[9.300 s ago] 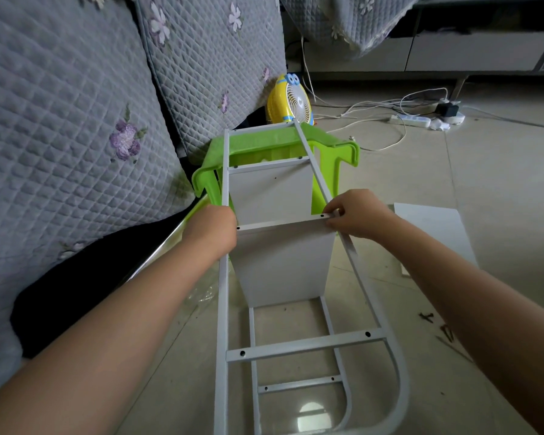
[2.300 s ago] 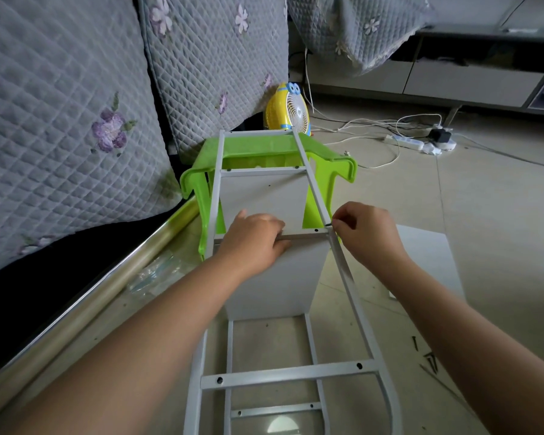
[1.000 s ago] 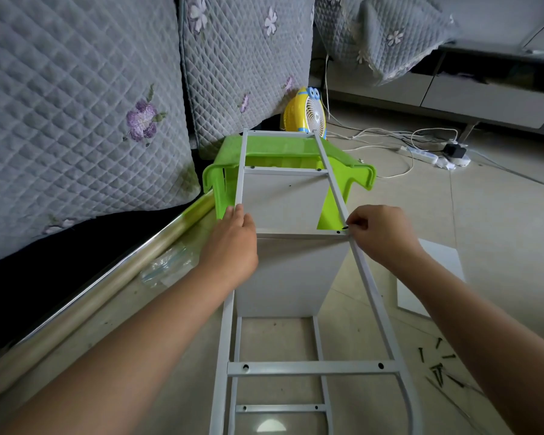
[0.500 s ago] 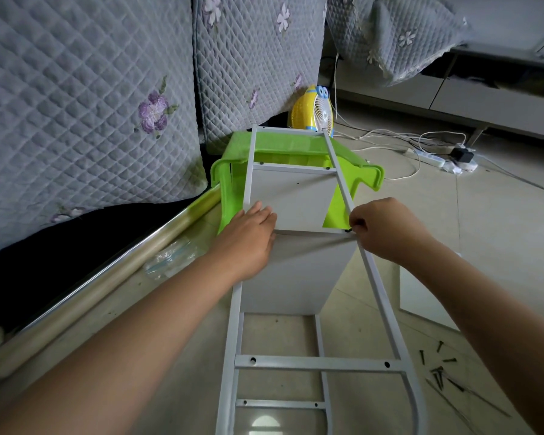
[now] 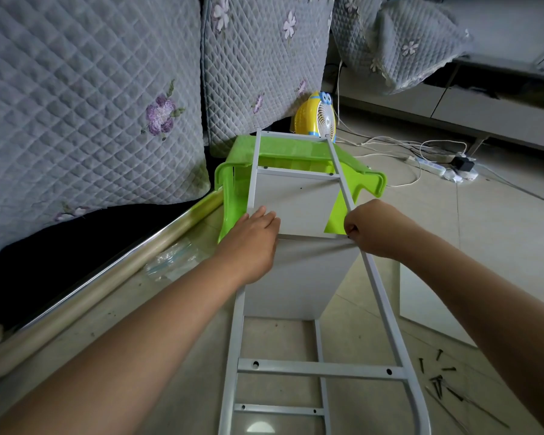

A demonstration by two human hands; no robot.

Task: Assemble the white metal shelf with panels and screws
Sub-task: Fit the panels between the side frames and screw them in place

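While the left hand (image 5: 252, 243) lies flat, fingers straight, on the white shelf panel (image 5: 296, 204) at frame centre, the right hand (image 5: 371, 227) is curled, pinching at the white metal frame's rail (image 5: 378, 293). Can't tell what it pinches.

right grip (image 5: 369, 229) hides what it pinches.

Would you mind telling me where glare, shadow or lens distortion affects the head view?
Head view: a bright window reflection glares off the floor at bottom centre; under the sofa is deep shadow; wide-angle distortion bows the shelf frame.

Quilted grey sofa covers (image 5: 85, 98) (purple flowers) above pale tiled floor (image 5: 500, 233).
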